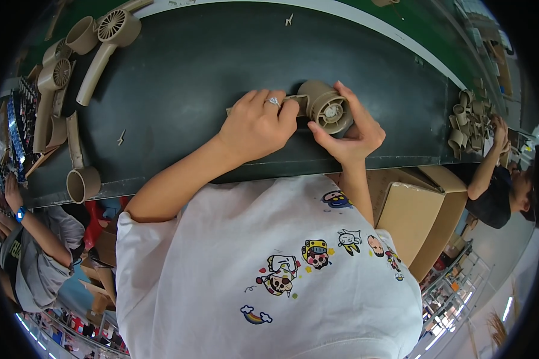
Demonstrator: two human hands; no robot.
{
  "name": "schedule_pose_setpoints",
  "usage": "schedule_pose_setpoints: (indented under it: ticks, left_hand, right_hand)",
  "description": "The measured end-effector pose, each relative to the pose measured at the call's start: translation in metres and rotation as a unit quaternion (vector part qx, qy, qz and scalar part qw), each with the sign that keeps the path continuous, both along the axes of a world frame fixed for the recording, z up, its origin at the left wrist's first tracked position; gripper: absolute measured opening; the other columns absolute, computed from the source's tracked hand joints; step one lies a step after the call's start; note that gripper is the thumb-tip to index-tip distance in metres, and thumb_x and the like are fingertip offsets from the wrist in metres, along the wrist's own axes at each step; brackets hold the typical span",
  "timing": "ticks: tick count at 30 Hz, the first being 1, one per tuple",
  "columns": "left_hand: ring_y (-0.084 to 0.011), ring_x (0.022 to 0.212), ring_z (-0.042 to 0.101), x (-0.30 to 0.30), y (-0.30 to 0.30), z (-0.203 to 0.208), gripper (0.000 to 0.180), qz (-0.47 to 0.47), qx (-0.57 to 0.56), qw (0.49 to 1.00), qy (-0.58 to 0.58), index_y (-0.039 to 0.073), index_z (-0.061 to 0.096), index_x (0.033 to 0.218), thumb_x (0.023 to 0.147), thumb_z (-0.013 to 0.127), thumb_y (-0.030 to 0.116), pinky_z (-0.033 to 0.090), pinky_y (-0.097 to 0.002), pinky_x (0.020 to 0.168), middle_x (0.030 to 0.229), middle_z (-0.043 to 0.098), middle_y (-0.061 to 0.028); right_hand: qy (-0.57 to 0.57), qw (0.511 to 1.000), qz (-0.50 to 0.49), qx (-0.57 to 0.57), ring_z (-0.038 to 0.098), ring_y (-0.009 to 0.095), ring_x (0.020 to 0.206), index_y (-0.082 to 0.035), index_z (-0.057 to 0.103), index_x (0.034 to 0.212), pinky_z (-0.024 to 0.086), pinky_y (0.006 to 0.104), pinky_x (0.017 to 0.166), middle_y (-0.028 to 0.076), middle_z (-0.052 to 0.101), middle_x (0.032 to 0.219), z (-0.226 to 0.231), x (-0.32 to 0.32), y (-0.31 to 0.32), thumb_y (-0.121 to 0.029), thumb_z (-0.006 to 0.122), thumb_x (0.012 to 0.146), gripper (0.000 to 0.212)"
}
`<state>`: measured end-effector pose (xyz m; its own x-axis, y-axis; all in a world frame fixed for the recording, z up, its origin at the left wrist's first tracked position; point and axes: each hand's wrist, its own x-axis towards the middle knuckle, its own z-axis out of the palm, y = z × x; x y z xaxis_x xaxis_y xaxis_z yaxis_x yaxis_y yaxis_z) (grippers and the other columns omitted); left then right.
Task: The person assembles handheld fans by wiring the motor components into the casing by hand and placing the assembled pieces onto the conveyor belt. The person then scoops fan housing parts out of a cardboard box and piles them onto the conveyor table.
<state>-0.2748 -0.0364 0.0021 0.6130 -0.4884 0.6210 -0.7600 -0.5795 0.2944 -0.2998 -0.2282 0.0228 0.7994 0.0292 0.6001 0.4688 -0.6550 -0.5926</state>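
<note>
A beige handheld fan body [318,93] is held between my two hands above the dark work table [215,42]. Its round head points toward me at a tilt, showing an open ring with spokes and a pale hub inside. My left hand [257,122] is wrapped over the handle, fingers curled, hiding most of it. Around the head's right side my right hand [360,137] grips with the thumb below and fingers at the upper edge.
Beige fan parts lie at the left, including a grilled fan shell [118,29] and a handle with a ring [84,183]. Small beige clips [121,137] rest on the table. A parts pile [470,122] sits right, near a co-worker's hand [499,134]. Cardboard boxes [410,209] stand below the edge.
</note>
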Motion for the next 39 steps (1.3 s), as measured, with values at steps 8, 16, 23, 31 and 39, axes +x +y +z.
schedule_pose_setpoints:
  ticks: [8,16,23,31,39]
  left_hand:
    - [-0.0276,0.061,0.06,0.005,0.004,0.005,0.011,-0.002,-0.048,0.99,0.131,0.003,0.053,0.076,0.072,0.063,0.006,0.049,-0.0372,0.054,0.077,0.059,-0.0102]
    - [-0.0326,0.06,0.055,0.019,0.014,0.018,0.013,-0.039,-0.041,0.949,0.31,0.002,0.049,0.07,0.076,0.059,0.007,0.044,-0.0417,0.054,0.074,0.057,-0.0108]
    - [-0.0341,0.065,0.055,0.023,0.025,0.031,0.011,-0.085,0.013,0.935,0.344,0.003,0.051,0.074,0.08,0.055,0.01,0.043,-0.0424,0.059,0.074,0.056,-0.0114]
    - [-0.0362,0.064,0.058,0.027,0.03,0.033,0.01,-0.082,-0.002,0.939,0.334,0.005,0.055,0.074,0.079,0.056,0.013,0.045,-0.0432,0.056,0.067,0.056,-0.0157]
    - [-0.0384,0.07,0.063,0.103,0.034,0.029,0.02,0.185,-0.097,0.941,0.265,0.003,0.063,0.073,0.082,0.056,0.019,0.05,-0.0465,0.064,0.072,0.063,-0.02]
  right_hand:
    - [0.118,0.992,0.043,-0.013,0.065,0.027,0.103,0.002,0.064,0.111,0.052,0.0333,0.087,0.019,0.063,0.118,0.018,0.016,0.0,-0.022,0.087,0.057,0.063]
    - [0.171,0.984,0.03,0.024,0.056,0.029,0.119,0.0,0.058,0.123,0.046,0.0341,0.096,0.019,0.053,0.132,0.005,0.017,0.004,-0.019,0.082,0.066,0.065]
    - [0.177,0.982,0.014,0.069,0.059,0.028,0.114,-0.006,0.06,0.123,0.047,0.0341,0.094,0.018,0.052,0.134,-0.003,0.011,0.006,-0.022,0.081,0.067,0.062]
    - [0.168,0.985,-0.026,0.016,0.061,0.031,0.108,-0.017,0.063,0.12,0.052,0.0354,0.085,0.017,0.053,0.132,0.007,0.014,0.005,-0.03,0.081,0.063,0.061]
    - [0.086,0.99,-0.068,0.087,0.063,0.032,0.106,-0.004,0.06,0.121,0.049,0.0358,0.091,0.023,0.054,0.129,0.009,0.02,-0.029,-0.019,0.08,0.067,0.059]
